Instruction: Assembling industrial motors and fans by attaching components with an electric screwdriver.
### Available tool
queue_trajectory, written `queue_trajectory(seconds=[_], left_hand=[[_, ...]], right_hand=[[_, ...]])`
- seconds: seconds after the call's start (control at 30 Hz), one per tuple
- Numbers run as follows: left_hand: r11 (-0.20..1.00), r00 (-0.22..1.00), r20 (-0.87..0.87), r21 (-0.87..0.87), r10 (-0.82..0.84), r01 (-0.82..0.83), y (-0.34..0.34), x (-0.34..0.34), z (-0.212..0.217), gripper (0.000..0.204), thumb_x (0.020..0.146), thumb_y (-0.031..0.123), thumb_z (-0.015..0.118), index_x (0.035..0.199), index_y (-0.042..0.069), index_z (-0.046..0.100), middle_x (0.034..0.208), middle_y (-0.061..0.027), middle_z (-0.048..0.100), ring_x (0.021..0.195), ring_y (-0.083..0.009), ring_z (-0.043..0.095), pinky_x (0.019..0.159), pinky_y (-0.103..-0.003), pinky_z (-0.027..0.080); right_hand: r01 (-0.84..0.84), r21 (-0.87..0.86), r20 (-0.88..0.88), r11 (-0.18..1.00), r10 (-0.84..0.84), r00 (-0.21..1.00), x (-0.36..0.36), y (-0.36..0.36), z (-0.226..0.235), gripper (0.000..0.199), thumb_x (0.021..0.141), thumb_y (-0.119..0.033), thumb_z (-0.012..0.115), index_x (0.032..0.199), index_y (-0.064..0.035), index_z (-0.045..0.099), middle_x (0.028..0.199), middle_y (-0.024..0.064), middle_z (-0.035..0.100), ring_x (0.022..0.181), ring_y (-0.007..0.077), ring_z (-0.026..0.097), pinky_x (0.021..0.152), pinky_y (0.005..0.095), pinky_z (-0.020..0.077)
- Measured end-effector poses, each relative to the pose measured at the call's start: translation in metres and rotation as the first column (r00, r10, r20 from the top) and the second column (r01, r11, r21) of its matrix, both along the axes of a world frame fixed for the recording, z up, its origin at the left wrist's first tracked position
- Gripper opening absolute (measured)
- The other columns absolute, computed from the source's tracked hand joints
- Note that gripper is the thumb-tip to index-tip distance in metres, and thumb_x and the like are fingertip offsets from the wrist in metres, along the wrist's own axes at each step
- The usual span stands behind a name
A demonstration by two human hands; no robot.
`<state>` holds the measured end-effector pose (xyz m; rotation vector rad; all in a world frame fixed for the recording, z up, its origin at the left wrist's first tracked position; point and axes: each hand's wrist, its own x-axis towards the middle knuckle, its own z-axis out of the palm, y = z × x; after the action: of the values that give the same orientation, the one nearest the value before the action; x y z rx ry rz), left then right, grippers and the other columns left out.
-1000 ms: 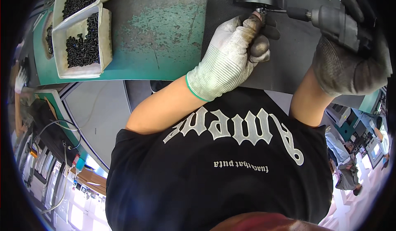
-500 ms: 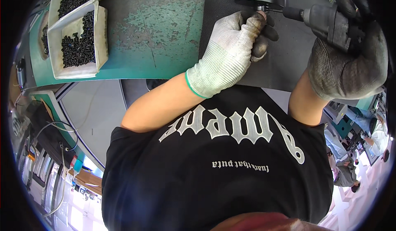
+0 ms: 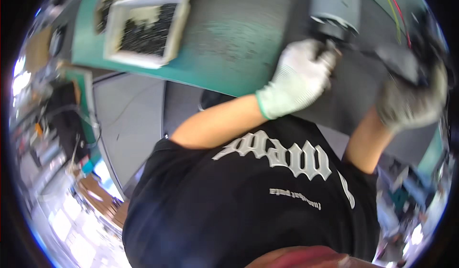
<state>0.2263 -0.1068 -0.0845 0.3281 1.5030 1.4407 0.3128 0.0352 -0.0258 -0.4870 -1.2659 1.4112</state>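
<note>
My left hand (image 3: 303,79), in a pale glove with a green cuff, is closed in a pinch at the near end of a grey cylindrical motor (image 3: 334,5) with a dark end ring. What its fingertips hold is hidden and blurred. To the right, my right hand (image 3: 413,98), in a dirty grey glove, is wrapped round a dark power screwdriver (image 3: 400,61). The screwdriver's narrow tip points left, toward my left fingertips and the motor's end. Motion blur hides whether the tip touches anything.
White bins (image 3: 176,36) of small black screws stand on the worn green table (image 3: 229,43), left of a dark mat (image 3: 344,98). Red and yellow wires (image 3: 394,7) run behind the screwdriver. A grey panel (image 3: 129,120) sits below the table's edge. Blurred people appear at lower right.
The whole view has shifted, so the bins, motor and hands appear farther right and lower. More of the motor's grey body and the wires shows. Both hands keep their holds.
</note>
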Motion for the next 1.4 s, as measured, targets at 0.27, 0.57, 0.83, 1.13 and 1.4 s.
queue_trajectory(seconds=[0.27, 0.57, 0.83, 1.13, 1.4], left_hand=[[0.979, 0.408, -0.893, -0.138, -0.187, 0.147, -0.020, -0.013, -0.012, 0.028, 0.084, 0.025, 0.062, 0.099, 0.002, 0.053, 0.081, -0.0169, 0.062, 0.080, -0.0343, 0.064, 0.070, -0.043, 0.051], [0.500, 0.020, -0.692, -0.541, -0.722, -0.677, -0.161, -0.250, 0.018, 0.022, 0.088, 0.024, 0.055, 0.102, 0.008, 0.062, 0.102, -0.0181, 0.064, 0.095, -0.0340, 0.064, 0.082, -0.042, 0.052], [0.640, 0.163, -0.809, -0.555, -0.566, -0.532, -0.158, -0.249, 0.016, 0.029, 0.090, 0.014, 0.040, 0.111, 0.004, 0.058, 0.104, -0.0214, 0.064, 0.098, -0.0369, 0.063, 0.087, -0.044, 0.049], [0.630, 0.152, -0.786, -0.580, -0.599, -0.516, -0.173, -0.246, 0.024, 0.049, 0.086, 0.018, 0.052, 0.131, 0.002, 0.045, 0.106, -0.0223, 0.062, 0.087, -0.0360, 0.065, 0.075, -0.047, 0.053], [0.965, 0.960, -0.276, 0.263, 0.049, 0.027, -0.109, -0.111, 0.064, 0.037, 0.077, 0.021, 0.065, 0.106, -0.002, 0.057, 0.078, -0.0052, 0.061, 0.070, -0.0103, 0.058, 0.060, -0.023, 0.047]], right_hand=[[-0.068, -0.139, -0.194, 0.988, 0.040, 0.980, 0.080, 0.046, -0.024, 0.024, 0.092, -0.001, 0.050, 0.108, 0.0144, 0.057, 0.114, 0.0261, 0.060, 0.102, 0.0349, 0.062, 0.085, 0.0473, 0.0559], [0.152, 0.166, 0.052, 0.974, -0.162, 0.985, 0.127, 0.041, -0.047, 0.029, 0.095, 0.001, 0.049, 0.123, 0.0013, 0.056, 0.129, 0.0216, 0.053, 0.114, 0.0332, 0.058, 0.102, 0.0467, 0.0482], [0.329, 0.065, 0.100, 0.942, -0.335, 0.937, 0.090, -0.001, -0.031, 0.033, 0.092, -0.010, 0.059, 0.120, 0.0055, 0.053, 0.111, 0.0148, 0.062, 0.098, 0.0205, 0.061, 0.087, 0.0330, 0.0494], [0.240, -0.028, 0.082, 0.970, -0.237, 0.968, 0.061, -0.008, -0.018, 0.040, 0.091, -0.012, 0.059, 0.124, 0.0057, 0.046, 0.106, 0.0109, 0.055, 0.089, 0.0159, 0.054, 0.078, 0.0266, 0.0433], [0.022, -0.124, -0.072, 0.992, -0.031, 0.997, 0.059, -0.006, -0.009, 0.039, 0.090, -0.009, 0.061, 0.126, 0.0005, 0.047, 0.107, 0.0113, 0.058, 0.092, 0.0165, 0.057, 0.083, 0.0296, 0.0505]])
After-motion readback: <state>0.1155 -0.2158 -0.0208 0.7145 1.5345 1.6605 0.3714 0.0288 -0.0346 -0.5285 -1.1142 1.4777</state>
